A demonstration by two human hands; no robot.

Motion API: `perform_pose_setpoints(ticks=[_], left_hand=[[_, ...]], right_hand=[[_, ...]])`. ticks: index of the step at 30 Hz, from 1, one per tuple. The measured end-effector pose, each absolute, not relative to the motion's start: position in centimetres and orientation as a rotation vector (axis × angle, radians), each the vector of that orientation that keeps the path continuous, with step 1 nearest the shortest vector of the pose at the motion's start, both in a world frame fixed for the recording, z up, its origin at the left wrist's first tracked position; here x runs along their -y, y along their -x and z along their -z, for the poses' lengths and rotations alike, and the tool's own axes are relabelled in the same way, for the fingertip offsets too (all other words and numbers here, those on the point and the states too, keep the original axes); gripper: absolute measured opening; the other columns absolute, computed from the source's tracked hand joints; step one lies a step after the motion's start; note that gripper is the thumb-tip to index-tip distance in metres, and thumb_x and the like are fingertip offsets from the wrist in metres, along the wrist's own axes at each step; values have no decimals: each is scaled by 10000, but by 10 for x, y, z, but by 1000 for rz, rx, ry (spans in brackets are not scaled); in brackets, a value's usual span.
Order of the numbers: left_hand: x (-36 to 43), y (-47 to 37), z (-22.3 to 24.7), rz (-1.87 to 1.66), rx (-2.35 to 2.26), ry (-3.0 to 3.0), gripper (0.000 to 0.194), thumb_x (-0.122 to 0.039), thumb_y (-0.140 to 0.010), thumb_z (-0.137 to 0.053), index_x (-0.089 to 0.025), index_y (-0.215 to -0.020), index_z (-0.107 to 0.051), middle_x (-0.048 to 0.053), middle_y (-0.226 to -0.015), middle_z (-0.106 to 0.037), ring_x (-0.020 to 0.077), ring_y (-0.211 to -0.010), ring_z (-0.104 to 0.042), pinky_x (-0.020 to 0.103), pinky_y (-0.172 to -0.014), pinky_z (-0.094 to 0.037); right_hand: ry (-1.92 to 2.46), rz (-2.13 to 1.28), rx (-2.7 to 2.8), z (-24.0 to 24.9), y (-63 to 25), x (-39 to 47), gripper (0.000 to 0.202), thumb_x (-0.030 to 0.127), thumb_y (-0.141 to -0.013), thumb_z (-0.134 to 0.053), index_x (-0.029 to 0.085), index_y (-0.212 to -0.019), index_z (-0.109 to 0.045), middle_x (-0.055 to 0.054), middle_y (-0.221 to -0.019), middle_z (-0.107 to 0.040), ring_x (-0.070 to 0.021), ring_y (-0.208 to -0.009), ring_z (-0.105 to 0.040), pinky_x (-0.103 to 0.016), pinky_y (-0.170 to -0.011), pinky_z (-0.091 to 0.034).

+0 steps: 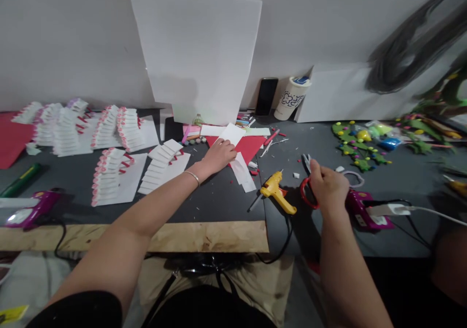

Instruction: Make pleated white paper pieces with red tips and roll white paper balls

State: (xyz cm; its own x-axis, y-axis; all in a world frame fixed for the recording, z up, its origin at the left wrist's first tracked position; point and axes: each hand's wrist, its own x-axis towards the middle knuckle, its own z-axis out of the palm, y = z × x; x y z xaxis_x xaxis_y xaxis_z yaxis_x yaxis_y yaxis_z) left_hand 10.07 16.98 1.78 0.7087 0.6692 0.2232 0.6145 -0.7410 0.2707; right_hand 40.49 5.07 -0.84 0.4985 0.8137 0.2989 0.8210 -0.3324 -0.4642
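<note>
My left hand (219,156) is over the red paper (248,148), its fingers closed on a piece of white paper (233,133). A narrower white strip (243,173) extends toward me beside those fingers. On the right, my right hand (331,188) is wrapped around a pair of scissors with red handles (309,195); the blades point away from me and are partly hidden by the thumb. Between my hands a yellow hot glue gun (278,191) lies on the dark table, nozzle pointing away.
White cards with fanned folded strips (107,177) stand at the left. Purple power strips (365,211) lie on both sides. Behind are a phone (266,97), a cup (290,99) and a leaning white board (200,50). Green decorated pieces (352,143) lie to the right.
</note>
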Motion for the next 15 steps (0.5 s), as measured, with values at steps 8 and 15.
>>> perform_pose_setpoints(ticks=[8,15], left_hand=[[-100,-34,-70,-748,-1654,-2482,259,-341,-978,-478,-171,-863,-636,7,-661,-582,162,-630,-535,287,-643,-362],[-2,30,-55,-1095,-1960,-1598,254,-433,-899,-490,-208,-894,-608,-43,-596,-583,123,-471,-537,225,-467,-418]], right_hand=[[2031,-65,1338,-36,-375,-39,592,607,-938,-352,213,-647,-684,-101,-567,-644,-256,-586,-638,-389,-572,-456],[1074,-321,2364,17,-175,-6,478,390,-981,-470,172,-1402,-522,-94,-1469,-535,-251,-1381,-468,-417,-1109,-411]])
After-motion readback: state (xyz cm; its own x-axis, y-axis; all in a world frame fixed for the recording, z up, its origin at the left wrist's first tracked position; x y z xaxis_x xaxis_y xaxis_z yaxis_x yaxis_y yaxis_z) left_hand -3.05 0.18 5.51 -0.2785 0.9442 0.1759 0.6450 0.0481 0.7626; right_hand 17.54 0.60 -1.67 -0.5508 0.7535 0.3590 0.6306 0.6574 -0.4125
